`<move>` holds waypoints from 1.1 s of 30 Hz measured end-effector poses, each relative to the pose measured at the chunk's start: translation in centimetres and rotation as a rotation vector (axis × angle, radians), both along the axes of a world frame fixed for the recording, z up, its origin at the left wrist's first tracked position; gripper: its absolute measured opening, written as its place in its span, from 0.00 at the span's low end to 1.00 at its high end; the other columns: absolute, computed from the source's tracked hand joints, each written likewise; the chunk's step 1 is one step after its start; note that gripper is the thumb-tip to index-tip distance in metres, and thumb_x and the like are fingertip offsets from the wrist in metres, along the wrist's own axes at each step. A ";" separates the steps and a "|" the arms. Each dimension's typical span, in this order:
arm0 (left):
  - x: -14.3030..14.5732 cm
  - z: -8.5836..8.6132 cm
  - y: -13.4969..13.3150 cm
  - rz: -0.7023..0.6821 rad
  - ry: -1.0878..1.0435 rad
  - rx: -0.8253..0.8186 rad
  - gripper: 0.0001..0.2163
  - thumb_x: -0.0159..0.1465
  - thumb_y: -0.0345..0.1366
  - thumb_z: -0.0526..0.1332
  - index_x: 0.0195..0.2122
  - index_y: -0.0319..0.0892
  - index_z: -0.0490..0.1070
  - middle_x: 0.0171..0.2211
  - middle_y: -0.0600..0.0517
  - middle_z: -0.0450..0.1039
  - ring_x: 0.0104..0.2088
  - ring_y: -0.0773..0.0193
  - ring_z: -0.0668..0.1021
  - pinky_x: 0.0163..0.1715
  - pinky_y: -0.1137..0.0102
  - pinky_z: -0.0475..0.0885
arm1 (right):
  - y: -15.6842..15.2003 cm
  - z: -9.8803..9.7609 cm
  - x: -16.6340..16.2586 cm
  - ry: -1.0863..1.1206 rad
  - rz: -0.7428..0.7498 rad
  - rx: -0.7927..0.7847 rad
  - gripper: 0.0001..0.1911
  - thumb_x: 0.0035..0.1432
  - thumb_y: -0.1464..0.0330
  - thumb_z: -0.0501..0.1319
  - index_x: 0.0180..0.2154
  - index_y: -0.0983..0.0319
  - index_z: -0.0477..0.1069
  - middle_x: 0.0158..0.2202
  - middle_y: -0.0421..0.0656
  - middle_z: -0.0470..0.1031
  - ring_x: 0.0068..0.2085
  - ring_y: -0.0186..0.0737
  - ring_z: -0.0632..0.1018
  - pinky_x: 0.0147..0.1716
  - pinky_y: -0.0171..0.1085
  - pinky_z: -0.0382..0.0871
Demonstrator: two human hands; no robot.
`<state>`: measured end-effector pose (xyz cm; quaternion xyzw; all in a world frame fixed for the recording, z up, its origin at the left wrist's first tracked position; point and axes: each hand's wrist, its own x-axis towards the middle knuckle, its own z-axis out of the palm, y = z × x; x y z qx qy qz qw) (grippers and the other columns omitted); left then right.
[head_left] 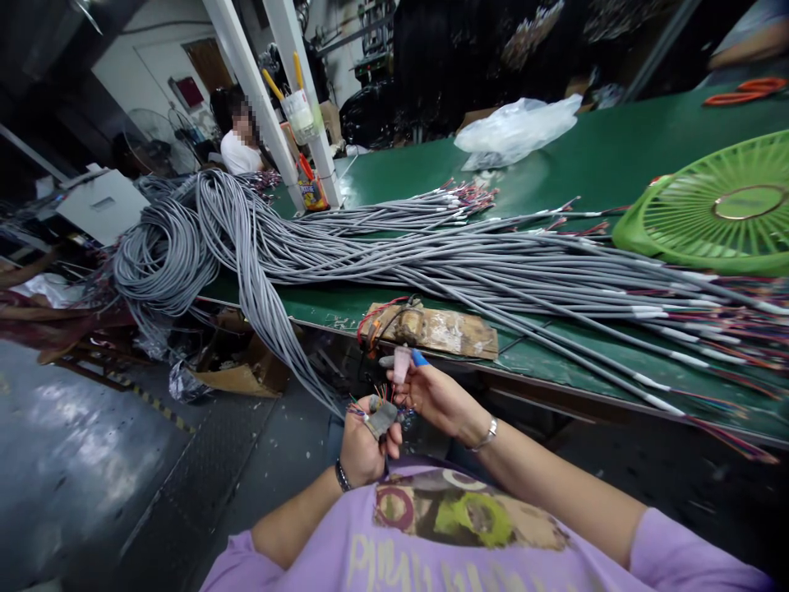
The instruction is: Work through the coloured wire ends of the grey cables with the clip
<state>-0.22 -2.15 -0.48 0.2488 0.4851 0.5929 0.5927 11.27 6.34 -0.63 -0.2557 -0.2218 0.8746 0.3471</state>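
My left hand (362,450) is closed round the end of grey cables, in front of my body. Thin coloured wires (385,393) fan out of that end, and a worn grey covering (382,418) wraps the thumb. Close on its right, my right hand (439,401) has its fingers bent in on the wire tips, pinching some of them; the exact grip is small and partly hidden. Pink and blue coverings (402,363) sit on its fingers. The held cables hang from a large bundle of grey cables (345,255) lying along the bench.
On the green bench (400,168), a wooden block (459,333) with red and black leads sits at the near edge. A green fan (715,205), a plastic bag (521,127) and orange-handled scissors (745,90) lie beyond. White posts rise at the back; a person sits behind them.
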 end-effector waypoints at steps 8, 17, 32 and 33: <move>0.3 0.4 0.5 -0.002 0.002 0.026 0.15 0.50 0.45 0.67 0.23 0.39 0.66 0.12 0.55 0.69 0.07 0.74 0.64 0.06 0.80 0.53 | 0.1 0.2 0.0 -0.128 -0.097 0.168 0.17 0.49 0.55 0.65 0.28 0.62 0.71 0.24 0.39 0.70 0.25 0.32 0.68 0.26 0.33 0.63; 0.4 0.2 1.2 -0.009 -0.034 0.030 0.15 0.50 0.45 0.67 0.23 0.39 0.66 0.12 0.55 0.68 0.08 0.74 0.64 0.06 0.80 0.52 | 0.6 -1.1 -0.7 -0.173 -0.179 0.232 0.21 0.50 0.49 0.61 0.27 0.61 0.74 0.23 0.40 0.71 0.25 0.34 0.68 0.27 0.35 0.62; 0.4 0.0 0.7 -0.003 -0.021 0.016 0.13 0.51 0.43 0.66 0.23 0.39 0.67 0.12 0.56 0.69 0.07 0.74 0.64 0.06 0.81 0.53 | 0.5 -0.7 -0.8 0.033 -0.097 -0.034 0.19 0.51 0.52 0.63 0.32 0.62 0.75 0.28 0.41 0.76 0.27 0.32 0.73 0.28 0.33 0.67; 0.3 0.0 0.5 -0.003 -0.019 0.020 0.13 0.51 0.43 0.66 0.23 0.39 0.67 0.12 0.56 0.69 0.07 0.74 0.64 0.06 0.81 0.53 | 0.5 -0.7 -0.7 0.040 -0.077 -0.041 0.20 0.51 0.52 0.63 0.32 0.62 0.75 0.29 0.42 0.76 0.28 0.33 0.73 0.28 0.33 0.67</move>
